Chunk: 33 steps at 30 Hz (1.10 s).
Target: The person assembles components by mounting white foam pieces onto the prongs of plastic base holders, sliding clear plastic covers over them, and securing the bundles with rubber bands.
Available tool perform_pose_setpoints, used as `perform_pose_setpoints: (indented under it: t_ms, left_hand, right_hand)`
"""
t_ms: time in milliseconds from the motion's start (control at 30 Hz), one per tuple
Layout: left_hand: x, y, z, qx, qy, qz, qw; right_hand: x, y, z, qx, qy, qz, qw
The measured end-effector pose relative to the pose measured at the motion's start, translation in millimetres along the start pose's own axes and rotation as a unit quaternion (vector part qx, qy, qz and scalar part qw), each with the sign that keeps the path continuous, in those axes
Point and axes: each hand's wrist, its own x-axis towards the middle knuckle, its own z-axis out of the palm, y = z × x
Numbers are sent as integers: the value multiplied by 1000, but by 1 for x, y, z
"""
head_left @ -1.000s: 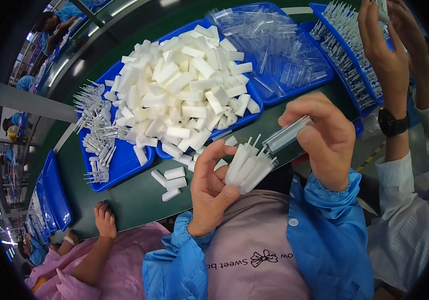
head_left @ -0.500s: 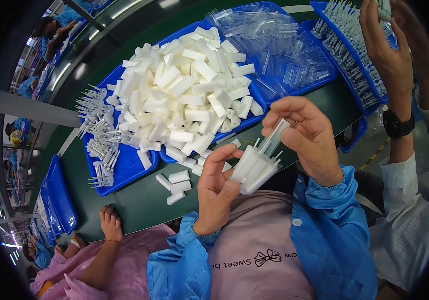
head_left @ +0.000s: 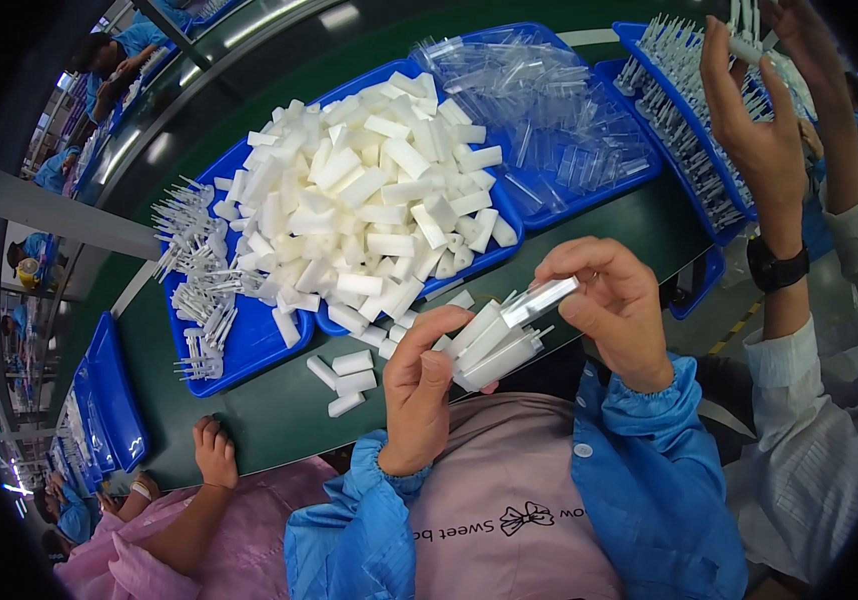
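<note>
My left hand [head_left: 415, 405] is closed round a white plastic part [head_left: 494, 352], a cluster of white blocks side by side with thin pins sticking out at its right end. In the fingertips of my right hand [head_left: 621, 312] is a clear plastic sleeve [head_left: 541, 300], tilted, its lower left end meeting the top block of the cluster. I cannot tell how far the sleeve covers that block. Both hands are in front of my body, above the table's near edge. Several loose white foam blocks [head_left: 354, 383] lie on the table left of my left hand.
Heaped white foam blocks [head_left: 369, 200] fill a blue tray ahead, beside white pronged parts [head_left: 194, 235]. Clear sleeves [head_left: 569, 130] lie in another blue tray [head_left: 639, 172]. A rack of white pinned parts [head_left: 689, 110] stands far right. A co-worker's hands [head_left: 759, 140] work there; another person's hand [head_left: 215, 452] rests at left.
The clear sleeve has tipped from steep to flatter and lower against the white cluster. My right hand has come down a little with it. The left hand keeps its hold.
</note>
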Motion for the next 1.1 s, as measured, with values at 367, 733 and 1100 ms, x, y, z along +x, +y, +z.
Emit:
perform_pose_setpoints:
  t_ms: [367,733,1100]
  left_hand:
    - [1,4,2,18,-20,32,999]
    - [-1,12,-1,77,-51,-5,996]
    - [5,19,-3,148,-114,16,982]
  right_hand:
    - [-6,-6,4,-41,26,-23,999]
    - [-8,-20,-2,-90,-26,-17,995]
    - [-6,-19,-6,-38,-22,26,999]
